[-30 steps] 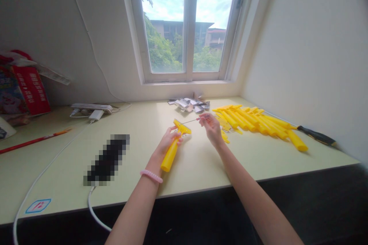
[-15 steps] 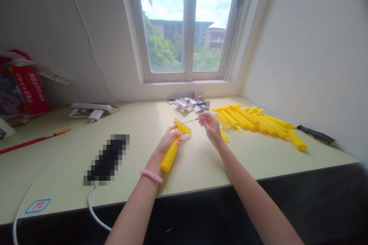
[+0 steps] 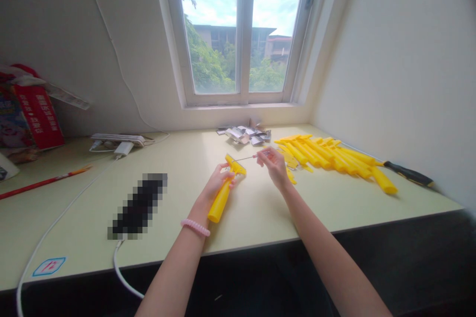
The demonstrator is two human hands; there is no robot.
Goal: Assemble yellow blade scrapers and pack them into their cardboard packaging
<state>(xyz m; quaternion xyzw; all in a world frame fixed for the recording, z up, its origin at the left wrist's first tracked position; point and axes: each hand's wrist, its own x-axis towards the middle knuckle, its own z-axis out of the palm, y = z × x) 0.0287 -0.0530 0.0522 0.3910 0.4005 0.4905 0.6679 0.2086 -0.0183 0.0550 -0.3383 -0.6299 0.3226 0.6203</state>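
A yellow scraper [image 3: 220, 201] with a wide T-shaped head is gripped near its neck by my left hand [image 3: 218, 181], its handle pointing down toward the table's front edge. My right hand [image 3: 272, 162] is closed on a thin screwdriver [image 3: 246, 158], whose shaft runs left to the scraper's head. Whether the tip sits in a screw is too small to make out. Small metal bits show beside the head near my left fingers. Just right of my right hand lie loose flat yellow pieces [image 3: 291, 159].
Several yellow scraper handles [image 3: 327, 155] lie in a row at the right, beside a black-handled tool [image 3: 409, 173]. Silvery packets [image 3: 245, 133] are heaped by the window. A power strip [image 3: 119, 139], a red stick [image 3: 44, 182] and a blurred-out dark object [image 3: 139, 205] with a white cable lie left.
Both hands hold nearly the same place. The scraper's head has turned very slightly in my left hand, and the screwdriver stays against it.
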